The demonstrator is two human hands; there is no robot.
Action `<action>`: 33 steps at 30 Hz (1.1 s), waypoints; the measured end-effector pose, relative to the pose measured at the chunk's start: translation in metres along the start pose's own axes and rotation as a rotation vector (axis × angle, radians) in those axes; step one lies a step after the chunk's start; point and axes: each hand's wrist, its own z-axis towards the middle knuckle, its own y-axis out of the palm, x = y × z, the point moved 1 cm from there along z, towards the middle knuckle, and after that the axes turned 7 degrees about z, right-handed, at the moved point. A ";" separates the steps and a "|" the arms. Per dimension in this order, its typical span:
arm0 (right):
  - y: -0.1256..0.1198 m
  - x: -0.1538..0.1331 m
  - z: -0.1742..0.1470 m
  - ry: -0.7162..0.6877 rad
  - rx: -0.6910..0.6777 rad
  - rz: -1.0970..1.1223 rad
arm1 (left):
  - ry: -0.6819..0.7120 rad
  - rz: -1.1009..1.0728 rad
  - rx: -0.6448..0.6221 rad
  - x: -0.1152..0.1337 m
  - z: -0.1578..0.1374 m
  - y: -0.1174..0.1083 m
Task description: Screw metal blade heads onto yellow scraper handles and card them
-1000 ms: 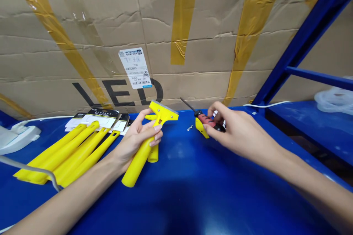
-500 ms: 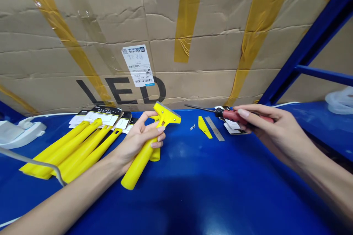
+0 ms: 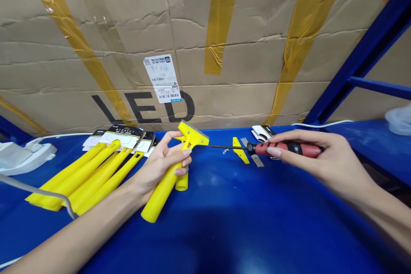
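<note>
My left hand (image 3: pixel 171 156) is closed around the handle of a yellow scraper (image 3: pixel 162 192), its head raised with a metal blade along the top edge and small screws in its face. A second yellow handle (image 3: pixel 182 182) shows partly behind it, mostly hidden by my fingers. In my right hand (image 3: pixel 321 154) is a screwdriver (image 3: pixel 285 149) with a red and black grip, its shaft pointing left. The tip is close beside the scraper head; I cannot tell whether they touch. Beneath the shaft lie small screws (image 3: pixel 226 150), a yellow clamp plate (image 3: pixel 240 154) and a flat metal blade (image 3: pixel 257 161).
Several yellow scrapers (image 3: pixel 93 175) with black and white cards lie at left, crossed by a grey cable (image 3: pixel 38 188). A white device (image 3: pixel 27 160) sits beyond them. Behind the blue surface (image 3: pixel 244 222) stands a cardboard box (image 3: pixel 250 90); a blue frame post (image 3: pixel 356 55) rises at right.
The screwdriver has moved left and slightly down, from above the loose parts to beside the scraper head. My left hand and the scraper stay nearly in place.
</note>
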 end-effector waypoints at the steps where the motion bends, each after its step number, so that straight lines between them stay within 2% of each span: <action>1: 0.001 -0.001 0.000 -0.006 0.003 0.001 | -0.001 -0.002 -0.004 0.000 0.000 0.000; 19: 0.011 0.003 -0.004 -0.026 -0.001 0.052 | -0.038 0.016 -0.022 -0.001 -0.003 0.002; 21: 0.011 0.004 -0.005 -0.037 -0.011 0.014 | -0.033 0.025 -0.017 -0.001 -0.004 0.002; 25: 0.010 0.006 -0.007 -0.241 0.087 -0.201 | -0.001 0.075 0.000 -0.002 -0.007 0.006; 27: 0.010 0.007 -0.007 -0.231 0.144 -0.271 | 0.018 0.125 0.012 -0.003 -0.010 0.009; 29: 0.009 0.006 -0.007 -0.124 0.116 -0.217 | 0.037 0.181 0.042 -0.004 -0.013 0.013; 33: 0.008 0.006 -0.002 -0.017 -0.102 0.149 | 0.096 0.239 0.143 -0.005 -0.016 0.019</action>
